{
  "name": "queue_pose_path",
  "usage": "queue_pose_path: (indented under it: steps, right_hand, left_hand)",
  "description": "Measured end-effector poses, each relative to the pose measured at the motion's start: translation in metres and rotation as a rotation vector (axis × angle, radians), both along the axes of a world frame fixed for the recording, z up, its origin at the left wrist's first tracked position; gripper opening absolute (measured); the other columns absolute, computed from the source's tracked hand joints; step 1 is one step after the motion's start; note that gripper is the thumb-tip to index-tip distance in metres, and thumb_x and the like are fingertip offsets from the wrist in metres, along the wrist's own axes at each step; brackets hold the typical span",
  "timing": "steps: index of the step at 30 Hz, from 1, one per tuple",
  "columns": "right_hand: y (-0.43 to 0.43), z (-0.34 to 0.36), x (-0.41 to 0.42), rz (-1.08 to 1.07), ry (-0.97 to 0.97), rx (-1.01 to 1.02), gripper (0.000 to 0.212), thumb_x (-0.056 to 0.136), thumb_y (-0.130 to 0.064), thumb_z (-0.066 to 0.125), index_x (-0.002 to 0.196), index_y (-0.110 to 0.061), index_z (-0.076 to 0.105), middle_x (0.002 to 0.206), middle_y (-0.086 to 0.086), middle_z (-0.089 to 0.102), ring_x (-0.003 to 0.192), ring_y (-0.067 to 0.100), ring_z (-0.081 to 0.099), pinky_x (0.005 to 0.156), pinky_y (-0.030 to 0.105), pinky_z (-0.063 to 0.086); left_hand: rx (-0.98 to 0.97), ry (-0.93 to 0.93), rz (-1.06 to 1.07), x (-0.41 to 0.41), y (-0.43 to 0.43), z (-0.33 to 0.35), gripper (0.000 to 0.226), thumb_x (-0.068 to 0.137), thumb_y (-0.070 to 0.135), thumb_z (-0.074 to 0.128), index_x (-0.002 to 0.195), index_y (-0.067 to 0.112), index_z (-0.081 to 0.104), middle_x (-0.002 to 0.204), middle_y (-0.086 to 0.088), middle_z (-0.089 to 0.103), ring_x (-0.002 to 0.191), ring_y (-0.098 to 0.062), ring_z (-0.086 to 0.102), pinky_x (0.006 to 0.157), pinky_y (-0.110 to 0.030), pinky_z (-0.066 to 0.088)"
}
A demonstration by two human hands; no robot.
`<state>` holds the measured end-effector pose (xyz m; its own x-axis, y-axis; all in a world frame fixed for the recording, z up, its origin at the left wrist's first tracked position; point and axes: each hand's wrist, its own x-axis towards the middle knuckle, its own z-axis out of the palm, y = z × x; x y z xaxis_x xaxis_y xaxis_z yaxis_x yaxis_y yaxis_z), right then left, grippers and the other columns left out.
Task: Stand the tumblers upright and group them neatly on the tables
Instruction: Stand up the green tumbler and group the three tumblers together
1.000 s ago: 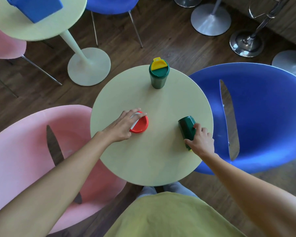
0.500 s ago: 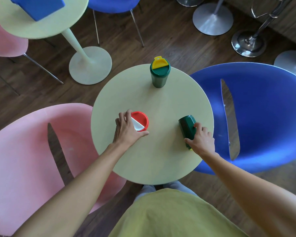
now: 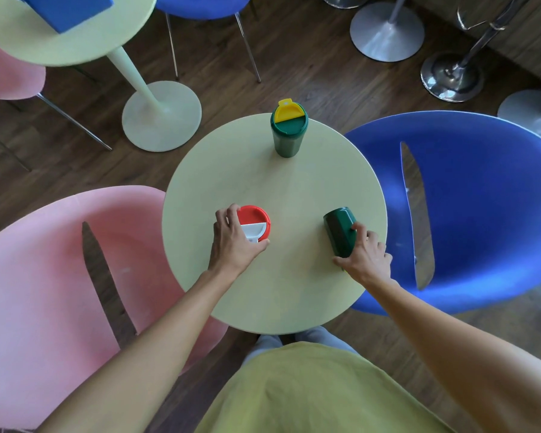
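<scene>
On the round pale-green table stand or lie three tumblers. A green tumbler with a yellow-and-green lid is upright at the far edge. My left hand wraps around a red tumbler with a red-and-white lid, which stands upright at the left. At the right edge a dark green tumbler lies on its side, its base pointing away from me, and my right hand grips its near end.
A pink chair is tucked against the table's left side and a blue chair against its right. A second pale-green table with a blue box stands at the far left. Chrome stool bases sit at the far right.
The red tumbler has gone from tilted to upright under my left hand, its lid now facing up. My right hand has stayed on the lying green tumbler.
</scene>
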<state>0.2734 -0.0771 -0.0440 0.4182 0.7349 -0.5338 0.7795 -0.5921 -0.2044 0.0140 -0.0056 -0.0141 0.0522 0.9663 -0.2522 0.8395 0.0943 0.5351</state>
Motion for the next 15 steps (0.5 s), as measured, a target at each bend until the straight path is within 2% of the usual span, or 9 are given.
queue_pose_path:
  steps: [2,6,11,13,15]
  right_hand:
    - [-0.007,0.0,-0.001,-0.037,0.022,-0.005,0.09,0.069,-0.039,0.079,0.139,-0.034,0.023,0.13,0.011,0.041,0.113,0.036,0.047,0.089,0.048,0.045]
    - [-0.018,0.001,0.0,-0.08,0.106,0.077,0.09,0.069,-0.027,0.077,0.142,-0.037,0.024,0.13,0.013,0.038,0.109,0.037,0.043,0.085,0.049,0.05]
    - [-0.017,0.009,-0.007,-0.061,0.124,0.186,0.087,0.067,-0.035,0.076,0.14,-0.04,0.03,0.132,0.012,0.035,0.115,0.034,0.035,0.09,0.051,0.049]
    - [-0.013,0.014,-0.012,-0.068,0.16,0.24,0.086,0.067,-0.034,0.077,0.139,-0.037,0.031,0.134,0.009,0.035,0.12,0.033,0.032,0.09,0.047,0.047]
    - [-0.007,0.019,-0.018,-0.076,0.196,0.303,0.085,0.067,-0.031,0.079,0.138,-0.03,0.033,0.134,0.007,0.038,0.123,0.031,0.03,0.092,0.038,0.039]
  left_hand:
    - [0.006,-0.005,0.007,0.0,-0.001,0.0,0.096,0.063,0.036,0.088,0.139,0.01,0.034,0.133,-0.011,0.037,0.118,-0.033,0.049,0.092,-0.04,0.047]
    - [0.015,-0.016,0.008,0.0,-0.003,-0.001,0.095,0.064,0.034,0.088,0.139,0.011,0.034,0.134,-0.011,0.037,0.119,-0.032,0.048,0.092,-0.039,0.046]
    - [0.009,-0.017,0.001,0.0,-0.002,0.0,0.095,0.065,0.034,0.087,0.14,0.012,0.034,0.135,-0.01,0.037,0.12,-0.031,0.047,0.091,-0.039,0.046]
    - [0.006,-0.011,0.001,-0.001,-0.002,0.0,0.095,0.065,0.035,0.087,0.14,0.013,0.034,0.136,-0.01,0.037,0.119,-0.032,0.047,0.091,-0.04,0.046]
    - [-0.001,-0.007,0.002,-0.001,-0.002,0.001,0.096,0.064,0.035,0.087,0.141,0.013,0.033,0.136,-0.01,0.037,0.12,-0.032,0.047,0.092,-0.04,0.046]
